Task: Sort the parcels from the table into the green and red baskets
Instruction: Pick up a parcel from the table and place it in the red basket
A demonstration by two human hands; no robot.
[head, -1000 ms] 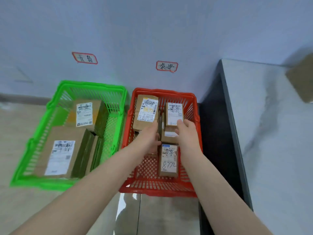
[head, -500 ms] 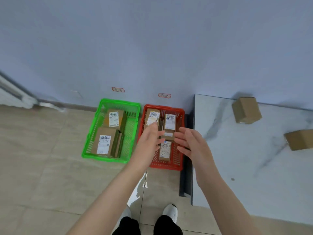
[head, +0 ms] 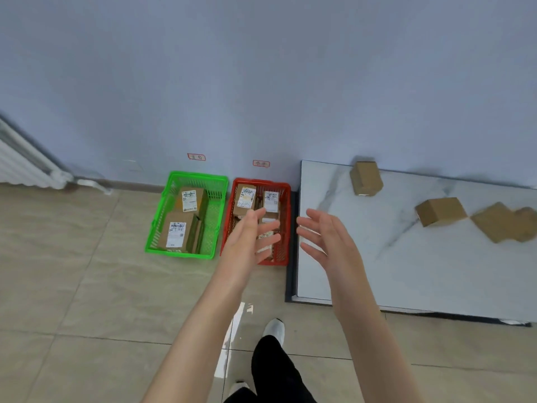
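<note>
A green basket on the floor holds two labelled cardboard parcels. Beside it on the right, a red basket holds several labelled parcels. My left hand hovers in front of the red basket with fingers spread and holds nothing. My right hand hovers over the left edge of the marble table, also spread and empty. Three brown parcels lie on the table: one at the back, one in the middle and one at the right.
A white radiator stands at the left wall. Two small red-framed labels are stuck on the wall above the baskets. Tiled floor spreads to the left and front. My legs and shoes show below.
The view has pulled up and back from the red basket. Both hands have left the parcels in it and now hover spread apart; my right hand has moved right, toward the table.
</note>
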